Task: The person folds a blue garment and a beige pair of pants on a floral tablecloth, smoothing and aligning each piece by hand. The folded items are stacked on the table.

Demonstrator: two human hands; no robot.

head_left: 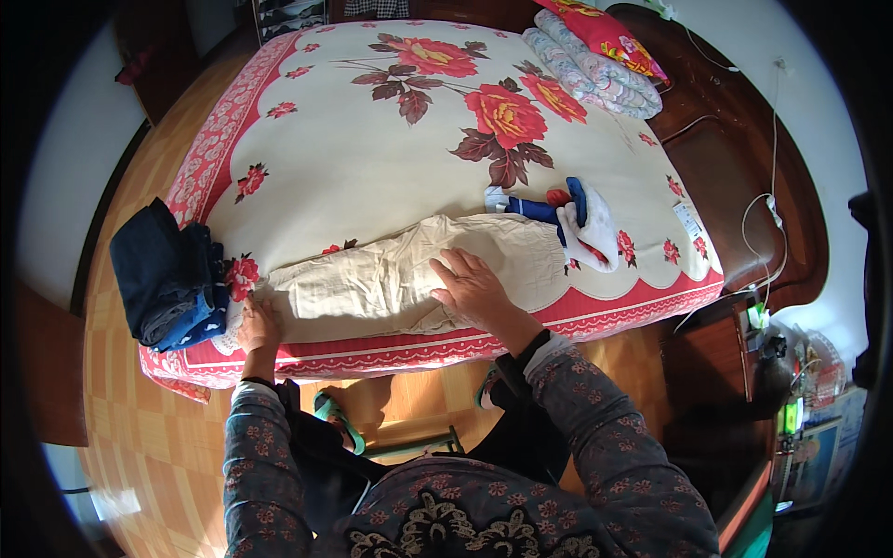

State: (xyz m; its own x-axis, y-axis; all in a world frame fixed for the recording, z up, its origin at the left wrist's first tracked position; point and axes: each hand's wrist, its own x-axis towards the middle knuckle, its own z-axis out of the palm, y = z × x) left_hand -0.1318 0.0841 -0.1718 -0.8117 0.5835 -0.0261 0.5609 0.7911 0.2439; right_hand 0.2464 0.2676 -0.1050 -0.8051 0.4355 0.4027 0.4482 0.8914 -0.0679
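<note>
A pair of beige trousers [391,268] lies lengthwise along the near side of the bed, one leg over the other, with creases along the leg. My left hand [258,326] is at the hem end on the left; whether its fingers pinch the cloth is hard to see. Over the upper part of the trousers, my right hand [471,289] rests palm down with fingers apart. Just beyond the elastic waist, a bunched blue, white and red garment [589,223] sits on the bed. Left of my left hand is a stack of folded dark clothes [157,275].
A floral bedspread [335,167] covers the bed. A rolled quilt [593,66] and a red pillow [607,35] lie by the dark wooden headboard [739,139]. White cables [774,139] hang there, above a bedside cabinet [704,349]. Beneath me is part of a stool [411,446].
</note>
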